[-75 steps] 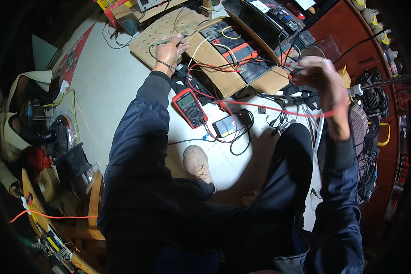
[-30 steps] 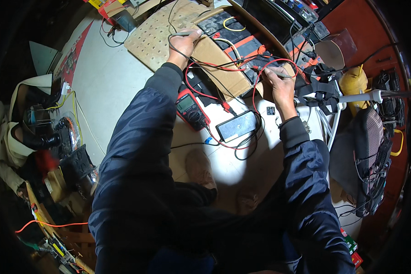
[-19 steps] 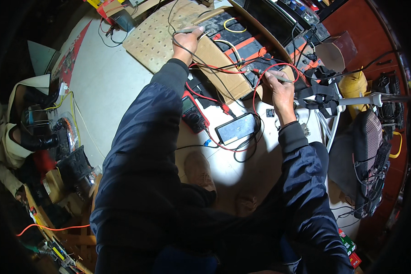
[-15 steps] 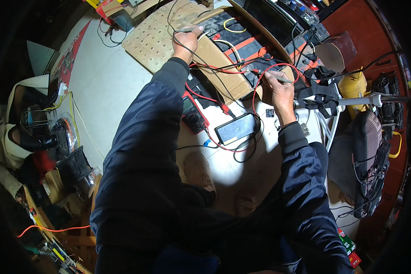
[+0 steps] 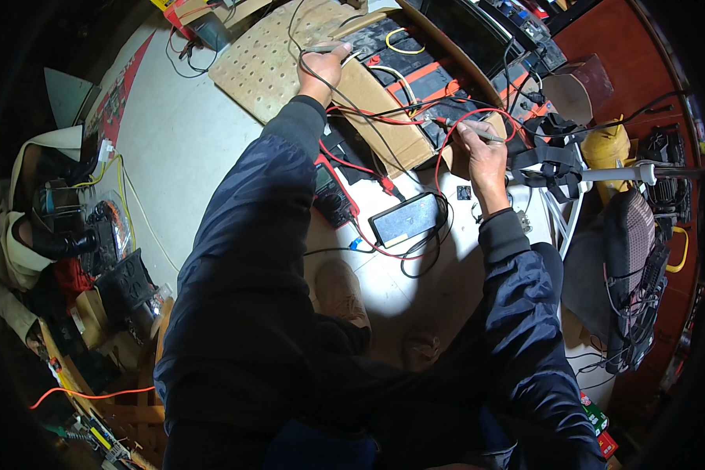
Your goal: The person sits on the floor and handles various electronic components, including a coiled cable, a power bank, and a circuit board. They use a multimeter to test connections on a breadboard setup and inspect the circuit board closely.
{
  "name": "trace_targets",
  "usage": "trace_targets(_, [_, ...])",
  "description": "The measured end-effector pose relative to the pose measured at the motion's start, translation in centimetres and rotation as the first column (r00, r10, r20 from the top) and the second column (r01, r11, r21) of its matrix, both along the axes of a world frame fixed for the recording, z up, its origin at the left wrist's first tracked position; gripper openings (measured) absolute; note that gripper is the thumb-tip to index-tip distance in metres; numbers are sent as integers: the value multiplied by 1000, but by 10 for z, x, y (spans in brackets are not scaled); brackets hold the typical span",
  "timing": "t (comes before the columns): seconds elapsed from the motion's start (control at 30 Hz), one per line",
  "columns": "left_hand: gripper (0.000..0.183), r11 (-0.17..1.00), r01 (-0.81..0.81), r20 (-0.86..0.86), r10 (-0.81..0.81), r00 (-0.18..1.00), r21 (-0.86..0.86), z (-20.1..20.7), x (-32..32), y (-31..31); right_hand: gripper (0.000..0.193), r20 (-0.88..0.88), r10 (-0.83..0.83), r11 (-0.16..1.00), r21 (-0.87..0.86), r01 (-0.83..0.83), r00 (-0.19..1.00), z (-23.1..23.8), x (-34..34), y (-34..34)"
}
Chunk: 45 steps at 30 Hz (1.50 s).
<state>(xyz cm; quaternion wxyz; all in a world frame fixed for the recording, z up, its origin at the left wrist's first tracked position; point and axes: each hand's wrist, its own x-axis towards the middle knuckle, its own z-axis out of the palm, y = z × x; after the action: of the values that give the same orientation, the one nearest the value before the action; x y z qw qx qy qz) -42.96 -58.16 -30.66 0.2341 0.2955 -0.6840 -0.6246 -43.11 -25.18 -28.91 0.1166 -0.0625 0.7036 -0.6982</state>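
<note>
My left hand (image 5: 319, 74) is closed on a grey pen-shaped test probe (image 5: 319, 49) with a black lead, over the left side of an open cardboard box (image 5: 378, 117). In my right hand (image 5: 484, 157) is another grey test probe (image 5: 487, 135), pinched at the box's near right corner; a red lead loops beside it. Inside the box lie dark batteries (image 5: 429, 80) with orange-red strips and yellow and white wires. Whether the probe tips touch metal, I cannot tell. A red multimeter (image 5: 334, 197) rests on the floor below the box, between my forearms.
A black power adapter (image 5: 405, 222) with coiled cable lies near my shoes. Left of the box is a perforated board (image 5: 270, 63). A grey pole (image 5: 619, 172) and a yellow bag (image 5: 605, 146) are at the right. Red and black leads cross the box.
Both hands keep hold of their probes in nearly the same places. The view has shifted only slightly.
</note>
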Motion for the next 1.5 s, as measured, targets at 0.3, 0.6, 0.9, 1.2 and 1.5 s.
trace_targets(0.3, [20,999,18,-30,-17,999,40,-3,-2,-2,17,-2,-4,1000,3,4,1000,-2,-1,1])
trace_targets(0.6, [27,984,-55,87,71,994,-170,6,-2,6,18,-19,-9,999,34,9,1000,-2,-2,2])
trace_targets(0.9, [55,817,71,286,118,951,-573,2,4,-3,18,-78,-1,998,68,6,997,-10,-8,4])
trace_targets(1.2, [49,837,76,212,48,976,-542,10,15,5,17,-101,19,997,78,-11,995,-6,-7,2])
trace_targets(1.5, [44,851,91,175,1,985,-517,13,17,-2,18,-120,3,994,107,10,993,-5,-5,0])
